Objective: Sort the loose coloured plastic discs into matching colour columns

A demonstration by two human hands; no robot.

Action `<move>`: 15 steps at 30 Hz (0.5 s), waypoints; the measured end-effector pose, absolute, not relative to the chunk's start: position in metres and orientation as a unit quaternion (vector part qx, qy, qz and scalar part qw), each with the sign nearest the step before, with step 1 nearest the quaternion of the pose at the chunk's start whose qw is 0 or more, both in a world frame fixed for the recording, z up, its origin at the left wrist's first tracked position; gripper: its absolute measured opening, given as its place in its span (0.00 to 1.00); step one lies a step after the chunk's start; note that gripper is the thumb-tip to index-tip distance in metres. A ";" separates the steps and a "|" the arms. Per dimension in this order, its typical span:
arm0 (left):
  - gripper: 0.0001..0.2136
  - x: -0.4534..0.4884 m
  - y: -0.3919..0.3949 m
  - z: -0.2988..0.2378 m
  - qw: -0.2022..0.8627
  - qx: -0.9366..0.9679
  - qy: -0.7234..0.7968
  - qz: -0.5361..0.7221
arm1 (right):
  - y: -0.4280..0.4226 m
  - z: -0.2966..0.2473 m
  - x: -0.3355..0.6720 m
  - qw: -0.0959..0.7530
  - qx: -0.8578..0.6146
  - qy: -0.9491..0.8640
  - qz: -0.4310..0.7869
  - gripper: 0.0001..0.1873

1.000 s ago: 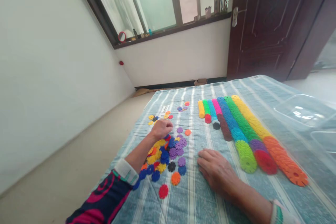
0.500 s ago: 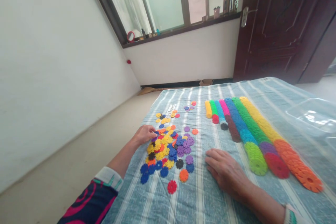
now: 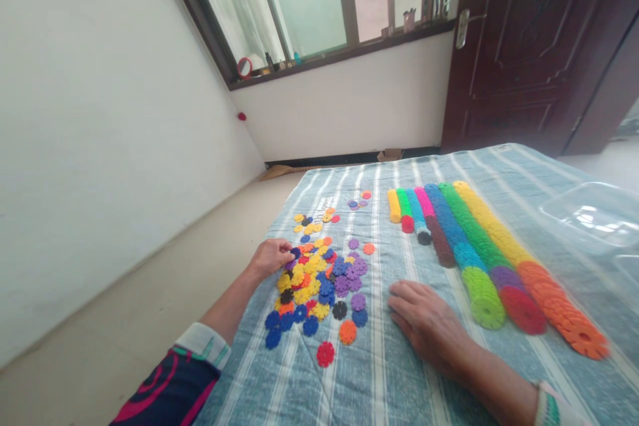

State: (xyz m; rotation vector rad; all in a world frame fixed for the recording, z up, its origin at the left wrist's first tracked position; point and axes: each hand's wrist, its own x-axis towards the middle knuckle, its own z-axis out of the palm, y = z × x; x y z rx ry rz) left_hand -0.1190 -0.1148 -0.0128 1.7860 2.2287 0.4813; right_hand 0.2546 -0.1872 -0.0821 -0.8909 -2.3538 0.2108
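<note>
Dark blue disc (image 3: 295, 253) was at the left edge of the mixed disc pile (image 3: 312, 273), on the striped cloth (image 3: 279, 386). It was apparently pinched between thumb and fingers of the left hand (image 3: 272, 257); whether it was lifted clear couldn't be told. Judged best: disc gripped by the rim, raised straight up, so the purple disc (image 3: 290, 265) just beside isn't dragged.

Right hand (image 3: 426, 321) was rested on the cloth between pile and stacked disc rows (image 3: 463, 229), fingers loosely curled. Palm was hidden; couldn't be told if anything was held.

Lower pile discs were covered, so uncountable. Lettering (image 3: 327, 202) beyond was part-covered, unreadable. Clear tub (image 3: 589, 216) was washed out; second tub (image 3: 626, 265) was cut off by the frame.
</note>
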 end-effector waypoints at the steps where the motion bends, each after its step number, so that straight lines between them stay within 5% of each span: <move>1: 0.12 -0.118 -0.115 -0.013 0.118 0.612 0.764 0.168 | -0.187 -0.082 0.255 0.303 -0.337 -0.888 0.079 0.07; 15: 0.10 -0.103 -0.116 -0.011 0.148 0.601 0.765 0.179 | -0.188 -0.077 0.256 0.303 -0.333 -0.888 0.089 0.08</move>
